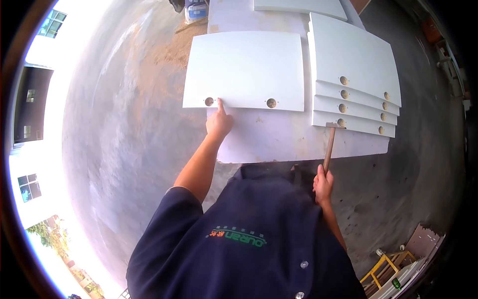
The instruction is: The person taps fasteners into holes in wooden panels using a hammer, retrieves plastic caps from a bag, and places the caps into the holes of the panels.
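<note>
Pale table (pixel 298 142), white board (pixel 244 65) lying on it, right beside a stack (pixel 353 55). Left hand (pixel 219 123) puts a finger by the board's round hole (pixel 209 101); can't tell if it pinches anything. Right hand (pixel 323 185) wraps the hammer (pixel 329 149); any strike there needs that finger clear.

Smooth white panels (pixel 249 65); wooden hammer handle (pixel 329 149).
</note>
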Available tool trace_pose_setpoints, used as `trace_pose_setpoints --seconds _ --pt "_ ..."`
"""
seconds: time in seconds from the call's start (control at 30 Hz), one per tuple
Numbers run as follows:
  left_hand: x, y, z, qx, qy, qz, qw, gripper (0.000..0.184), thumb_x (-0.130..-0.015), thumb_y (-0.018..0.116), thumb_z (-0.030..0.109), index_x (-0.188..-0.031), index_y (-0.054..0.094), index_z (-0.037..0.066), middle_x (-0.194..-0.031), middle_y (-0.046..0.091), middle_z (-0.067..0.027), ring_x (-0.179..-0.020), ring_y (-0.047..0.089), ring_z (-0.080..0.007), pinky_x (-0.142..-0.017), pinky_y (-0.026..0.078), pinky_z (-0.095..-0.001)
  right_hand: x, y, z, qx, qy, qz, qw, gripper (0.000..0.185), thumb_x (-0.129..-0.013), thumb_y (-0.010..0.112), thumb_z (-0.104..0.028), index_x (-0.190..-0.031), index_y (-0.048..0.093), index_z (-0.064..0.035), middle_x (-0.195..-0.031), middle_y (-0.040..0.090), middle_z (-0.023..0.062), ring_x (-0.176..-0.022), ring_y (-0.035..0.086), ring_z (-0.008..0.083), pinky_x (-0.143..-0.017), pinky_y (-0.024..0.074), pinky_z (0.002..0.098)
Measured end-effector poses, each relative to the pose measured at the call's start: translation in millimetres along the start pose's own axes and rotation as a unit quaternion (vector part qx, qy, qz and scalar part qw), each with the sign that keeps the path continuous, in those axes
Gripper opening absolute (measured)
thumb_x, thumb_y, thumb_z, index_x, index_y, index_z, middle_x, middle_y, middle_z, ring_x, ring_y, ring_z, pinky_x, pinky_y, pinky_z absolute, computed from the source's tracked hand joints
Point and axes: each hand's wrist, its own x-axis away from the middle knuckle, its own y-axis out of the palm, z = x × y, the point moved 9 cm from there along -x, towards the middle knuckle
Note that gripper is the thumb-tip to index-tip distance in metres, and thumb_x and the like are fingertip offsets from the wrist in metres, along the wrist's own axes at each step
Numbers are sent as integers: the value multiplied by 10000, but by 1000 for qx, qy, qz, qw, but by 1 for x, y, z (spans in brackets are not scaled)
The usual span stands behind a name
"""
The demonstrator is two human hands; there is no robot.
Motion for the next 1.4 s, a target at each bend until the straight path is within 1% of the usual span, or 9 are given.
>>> trace_pose_setpoints --seconds 0.17,0.3,0.33,0.47,0.57,0.63,0.7,0.87,1.4 --pt "-2 -8 -5 76 -30 101 992 793 -866 552 266 -1534 217 0 -1093 670 -257 -1023 650 -399 -883 508 -458 -4 -19 5 10 -12 -21 1000 335 -1018 560 -341 -798 445 -116 -553 401 -47 -396 349 47 -348 280 241" --pt "-2 -10 0 10 -47 45 998 768 -882 558 307 -1543 257 56 -1160 663 -244 -1082 643 -386 -929 505 -451 -13 -47 15 -9 -31 -46 998 336 -1005 591 -320 -784 444 -115 -543 404 -50 -398 354 49 -357 269 242" --pt "-1 -10 1 -16 -57 27 998 695 -894 549 309 -1514 340 73 -1196 653 -239 -1128 626 -380 -965 494 -450 -18 -58 14 -6 -36 -41 999 334 -1004 593 -318 -782 444 -117 -542 405 -50 -394 352 49 -355 265 243" --pt "10 1 40 -38 29 30 998 612 -885 540 288 -1451 436 79 -1250 630 -239 -1171 594 -391 -987 474 -469 -40 -99 5 -6 -64 -23 998 325 -1007 590 -304 -776 444 -127 -537 401 -55 -377 340 42 -341 250 244" --pt "52 11 132 17 70 -23 997 666 -867 524 251 -1506 363 159 -1213 641 -247 -1120 613 -397 -953 484 -471 -55 -129 -13 -27 -73 -25 997 323 -1011 581 -303 -777 441 -130 -537 396 -59 -377 336 39 -340 253 239" --pt "60 32 174 9 143 9 990 700 -857 516 238 -1528 320 192 -1124 674 -227 -1047 637 -393 -906 495 -479 -59 -149 -24 -38 -59 -26 997 316 -1014 571 -307 -785 448 -128 -538 396 -60 -386 336 37 -345 259 233" --pt "64 52 194 -74 102 -30 992 719 -851 508 228 -1538 299 185 -1062 692 -202 -981 655 -378 -850 505 -471 -63 -169 -31 -39 -56 -20 997 316 -1015 569 -310 -787 451 -126 -538 397 -58 -392 340 38 -349 264 231" --pt "62 71 202 -56 35 -3 998 777 -849 530 256 -1554 239 105 -1065 690 -217 -980 666 -365 -850 508 -456 -65 -222 -28 -49 -45 13 998 317 -986 628 -305 -773 498 -110 -567 413 -66 -432 352 34 -392 261 235" --pt "63 58 213 -104 38 -13 994 714 -846 545 215 -1513 335 72 -1178 660 -240 -1108 635 -375 -944 495 -450 -88 -244 -28 -48 -39 6 998 320 -976 640 -297 -763 512 -95 -587 428 -62 -485 366 41 -434 285 247"
